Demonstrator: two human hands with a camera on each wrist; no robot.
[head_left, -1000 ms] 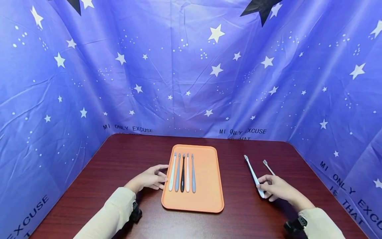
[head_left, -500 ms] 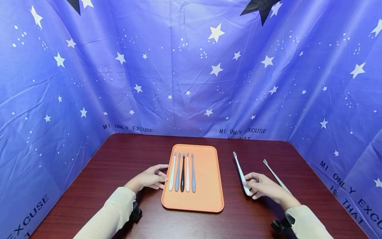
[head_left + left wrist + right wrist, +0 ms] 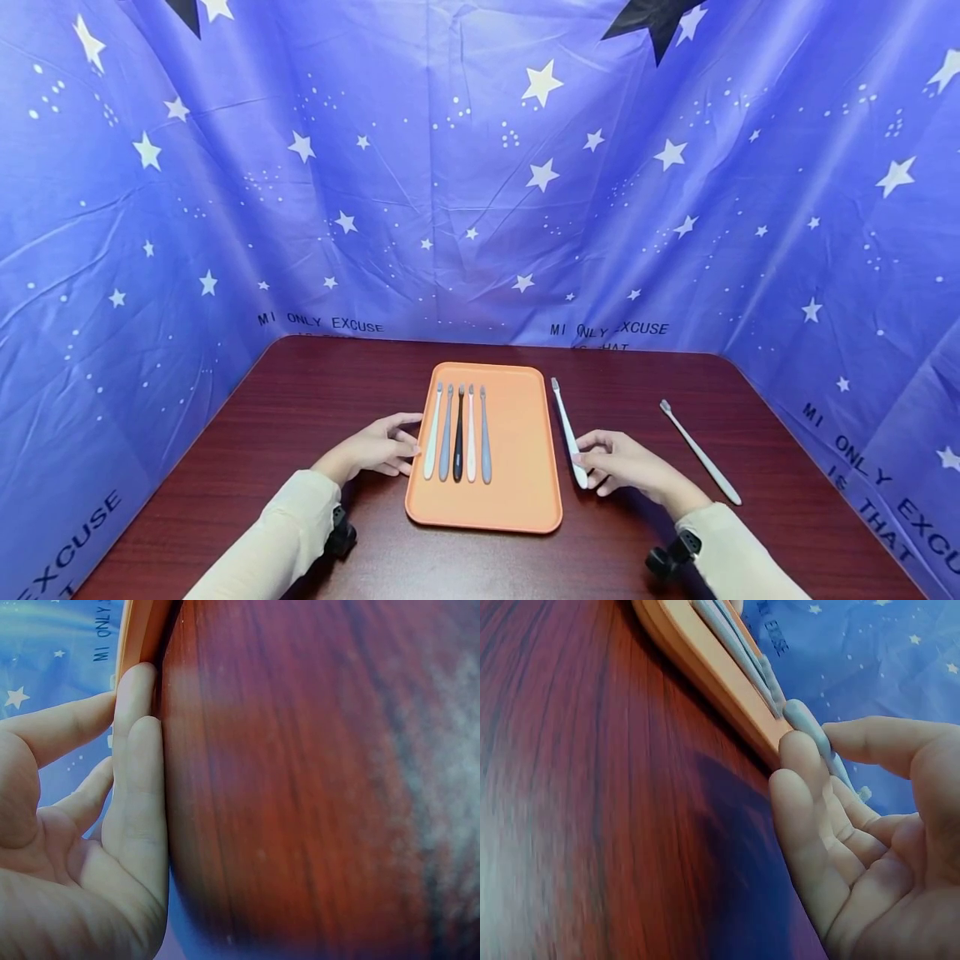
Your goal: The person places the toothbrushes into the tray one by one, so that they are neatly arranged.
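At the left side of the orange tray (image 3: 517,500), my left hand (image 3: 375,446) rests its fingertips and thumb against the rim, fingers fairly straight. My right hand (image 3: 626,465) pinches a white toothbrush (image 3: 566,425) near the handle's lower end, between thumb and fingers. Its head points away from me, and it slants just beside the tray's right rim. In the right wrist view the handle end (image 3: 804,720) pokes out past the fingertips. On the tray lie several toothbrushes side by side: a white one (image 3: 432,437), grey ones, a black one (image 3: 459,442) and a white-pink one (image 3: 472,442).
Another whitish toothbrush (image 3: 701,454) lies slanted on the dark red-brown table (image 3: 615,550), right of my right hand. A blue star-patterned cloth (image 3: 480,167) hangs around the back and sides of the table.
My right hand has moved left with the white toothbrush, from the table's right part to the tray's right edge. The other loose toothbrush is now fully uncovered. My left hand stays put.
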